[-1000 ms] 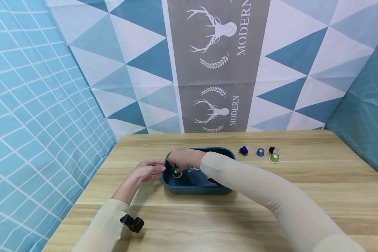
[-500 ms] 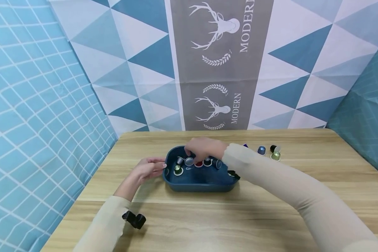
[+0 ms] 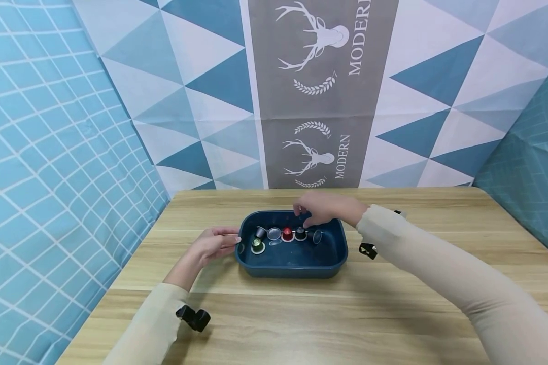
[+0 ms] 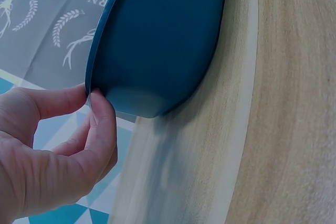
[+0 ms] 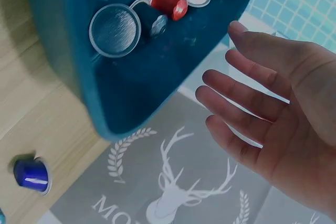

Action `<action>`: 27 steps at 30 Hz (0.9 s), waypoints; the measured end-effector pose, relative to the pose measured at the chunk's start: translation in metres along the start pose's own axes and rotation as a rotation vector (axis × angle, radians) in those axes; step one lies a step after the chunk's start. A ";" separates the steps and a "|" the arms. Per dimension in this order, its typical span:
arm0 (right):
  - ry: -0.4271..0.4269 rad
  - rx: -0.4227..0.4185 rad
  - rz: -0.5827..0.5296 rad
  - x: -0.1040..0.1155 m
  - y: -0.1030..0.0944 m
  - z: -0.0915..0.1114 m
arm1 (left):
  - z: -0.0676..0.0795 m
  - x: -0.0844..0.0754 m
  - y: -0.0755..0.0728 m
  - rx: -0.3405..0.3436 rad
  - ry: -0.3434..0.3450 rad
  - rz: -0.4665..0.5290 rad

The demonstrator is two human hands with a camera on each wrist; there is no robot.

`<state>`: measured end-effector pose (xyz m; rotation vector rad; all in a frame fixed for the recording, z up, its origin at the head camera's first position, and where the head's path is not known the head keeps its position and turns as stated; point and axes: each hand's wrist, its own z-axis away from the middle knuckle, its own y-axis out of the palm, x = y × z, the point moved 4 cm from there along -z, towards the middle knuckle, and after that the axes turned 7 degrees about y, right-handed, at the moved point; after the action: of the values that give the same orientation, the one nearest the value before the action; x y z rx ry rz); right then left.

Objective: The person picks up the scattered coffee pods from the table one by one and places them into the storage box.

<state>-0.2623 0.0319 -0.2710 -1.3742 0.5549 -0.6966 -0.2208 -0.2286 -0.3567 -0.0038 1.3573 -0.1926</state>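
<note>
A dark blue plastic bin (image 3: 292,272) stands on the table, holding several coffee capsules. Among them are a red capsule (image 3: 287,233), a green capsule (image 3: 257,245), a black capsule (image 3: 300,233) and one showing its silver lid (image 3: 274,233). At the bin's left end my left hand (image 3: 215,245) pinches the rim between thumb and fingers, as the left wrist view shows. My right hand (image 3: 326,207) is over the bin's back right rim, fingers spread and relaxed, with nothing in it in the right wrist view (image 5: 273,103).
On the wooden table (image 3: 274,324), a purple-blue capsule (image 5: 32,175) lies right of the bin; my right arm hides it in the head view. A black capsule (image 3: 398,212) peeks out behind the right sleeve. Patterned cloth (image 3: 301,101) hangs behind the table.
My right hand has come out of the bin's left part and moved right and up to its back right rim, uncovering the capsules inside. My left hand has stayed at the rim.
</note>
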 end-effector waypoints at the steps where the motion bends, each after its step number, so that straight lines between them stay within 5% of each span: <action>1: -0.001 -0.005 -0.006 -0.002 0.000 0.002 | 0.000 0.000 0.000 0.001 0.000 0.000; 11: 0.048 -0.034 -0.079 -0.027 0.002 0.025 | 0.000 0.000 0.000 0.014 0.000 0.016; 27: 0.079 -0.243 -0.152 -0.061 0.011 0.059 | 0.000 0.001 -0.002 0.005 -0.003 0.036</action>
<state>-0.2602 0.1178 -0.2772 -1.6334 0.6173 -0.8289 -0.2210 -0.2304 -0.3578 0.0242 1.3529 -0.1656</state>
